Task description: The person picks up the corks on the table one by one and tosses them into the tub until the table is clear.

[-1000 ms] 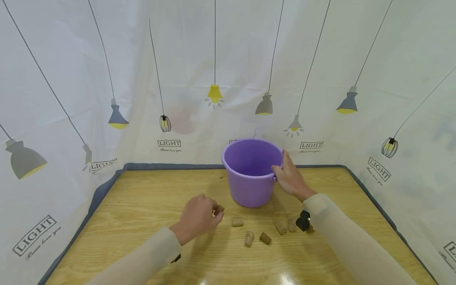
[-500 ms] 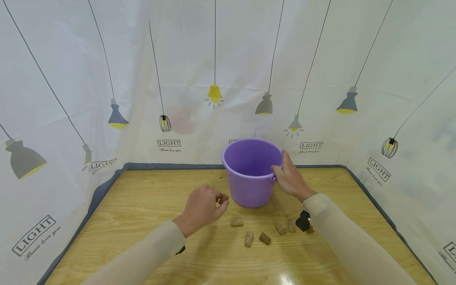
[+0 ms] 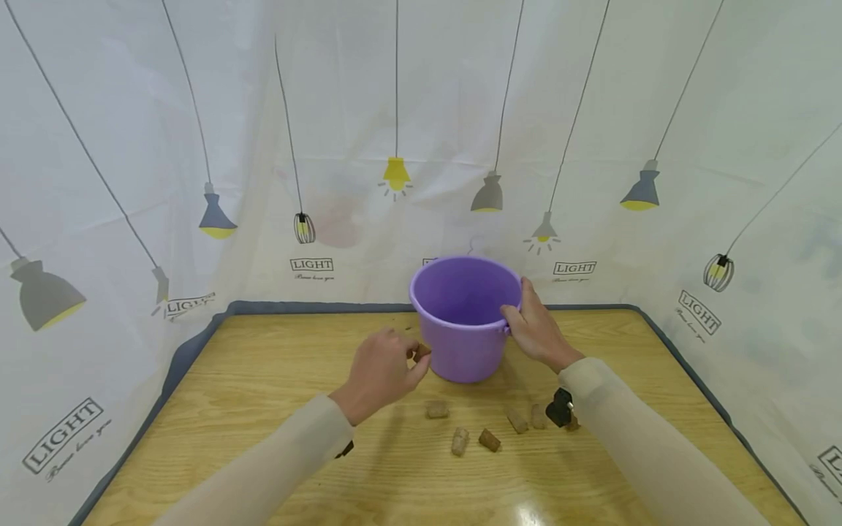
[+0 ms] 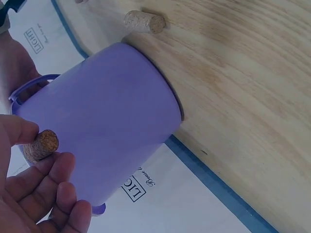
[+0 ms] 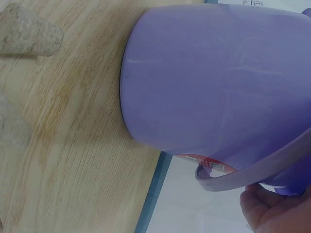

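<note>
Left fingers pinch the cork just outside the bucket; right fingers grip its rim. A knock there could free the cork (short, round) to roll along the tabletop.

Table seen forward and down from the head; bucket shared, close up, by both wrist views!

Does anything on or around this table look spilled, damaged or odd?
Nothing looks spilled or broken: the purple bucket stands upright, loose corks near it. But a faint pinkish blotch on the white backdrop looks odd, more like a stain than its crisp lamp drawings.
</note>
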Motion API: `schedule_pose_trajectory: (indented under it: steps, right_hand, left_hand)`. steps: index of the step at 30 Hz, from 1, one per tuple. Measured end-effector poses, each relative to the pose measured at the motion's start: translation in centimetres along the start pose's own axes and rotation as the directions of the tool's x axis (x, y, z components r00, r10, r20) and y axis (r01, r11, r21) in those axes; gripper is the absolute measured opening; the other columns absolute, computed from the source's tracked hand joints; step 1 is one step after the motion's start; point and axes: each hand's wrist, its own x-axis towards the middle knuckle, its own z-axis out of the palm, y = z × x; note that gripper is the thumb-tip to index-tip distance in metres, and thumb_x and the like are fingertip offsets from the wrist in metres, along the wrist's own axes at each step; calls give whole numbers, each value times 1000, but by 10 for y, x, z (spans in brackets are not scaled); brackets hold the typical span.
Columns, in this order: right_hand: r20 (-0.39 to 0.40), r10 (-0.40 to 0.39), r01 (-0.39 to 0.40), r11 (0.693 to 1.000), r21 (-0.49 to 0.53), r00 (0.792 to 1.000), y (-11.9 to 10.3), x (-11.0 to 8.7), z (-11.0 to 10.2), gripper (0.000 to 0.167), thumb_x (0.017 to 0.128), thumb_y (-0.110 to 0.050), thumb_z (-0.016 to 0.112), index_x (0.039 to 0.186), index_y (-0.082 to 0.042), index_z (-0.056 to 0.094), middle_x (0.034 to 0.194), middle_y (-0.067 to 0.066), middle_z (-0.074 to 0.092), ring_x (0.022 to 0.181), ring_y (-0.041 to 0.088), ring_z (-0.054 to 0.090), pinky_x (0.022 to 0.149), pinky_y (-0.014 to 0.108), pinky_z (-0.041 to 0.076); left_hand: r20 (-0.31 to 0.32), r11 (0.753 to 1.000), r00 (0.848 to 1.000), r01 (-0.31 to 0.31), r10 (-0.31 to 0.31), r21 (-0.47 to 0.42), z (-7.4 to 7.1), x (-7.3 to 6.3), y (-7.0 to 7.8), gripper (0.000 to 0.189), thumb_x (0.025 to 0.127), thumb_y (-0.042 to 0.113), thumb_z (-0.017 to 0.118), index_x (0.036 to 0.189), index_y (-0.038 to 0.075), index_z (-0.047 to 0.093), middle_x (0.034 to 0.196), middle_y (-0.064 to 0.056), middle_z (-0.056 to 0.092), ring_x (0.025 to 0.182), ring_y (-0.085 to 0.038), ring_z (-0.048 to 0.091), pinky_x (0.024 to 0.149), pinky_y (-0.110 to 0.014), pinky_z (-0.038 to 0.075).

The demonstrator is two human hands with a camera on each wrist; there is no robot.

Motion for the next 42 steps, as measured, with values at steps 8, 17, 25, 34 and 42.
schedule_pose_trajectory:
  steps: [8, 17, 25, 34, 42]
  right_hand:
    - [-6, -3, 3, 1000, -2, 1000, -1, 0, -1, 79, 105, -30, 42, 163, 0, -3, 148, 30, 44, 137, 39, 44, 118, 57, 31]
    - [-3, -7, 7, 1000, -2, 1000, 0, 0, 0, 79, 105, -26, 43, 163, 0, -3, 157, 30, 36, 144, 41, 39, 119, 57, 29]
    - [1, -7, 7, 1000, -6, 1000, 1, 0, 0, 78, 105, -30, 42, 163, -1, -2, 160, 29, 32, 146, 42, 36, 120, 58, 27]
    - [-1, -5, 5, 1000, -7, 1000, 0, 0, 0, 79, 105, -29, 42, 163, -1, -3, 159, 29, 33, 145, 42, 37, 120, 57, 27]
    - [-6, -11, 11, 1000, -5, 1000, -1, 0, 0, 77, 105, -27, 43, 163, 0, 0, 157, 29, 37, 143, 41, 40, 119, 57, 30]
  left_hand:
    - [-46, 999, 999, -30, 29, -22, -3, 12, 0, 16, 90, 23, 76, 76, 18, 74, 63, 7, 62, 56, -7, 44, 51, -22, 40]
    - [-99, 998, 994, -46, 42, -35, -5, 24, 3, 18, 90, 22, 76, 75, 19, 67, 64, 6, 62, 57, -9, 42, 57, -27, 38]
    - [-124, 999, 992, -43, 39, -33, -9, 32, 6, 22, 90, 23, 75, 71, 16, 66, 63, 3, 60, 57, -12, 42, 53, -27, 39]
    - [-176, 998, 982, -65, 64, 5, -13, 45, 9, 31, 89, 23, 76, 64, 19, 58, 59, 8, 52, 55, -11, 41, 51, -25, 37]
    - [-165, 998, 985, -63, 58, -24, -15, 56, 13, 22, 90, 23, 76, 72, 14, 68, 66, 2, 65, 59, -13, 48, 55, -28, 42]
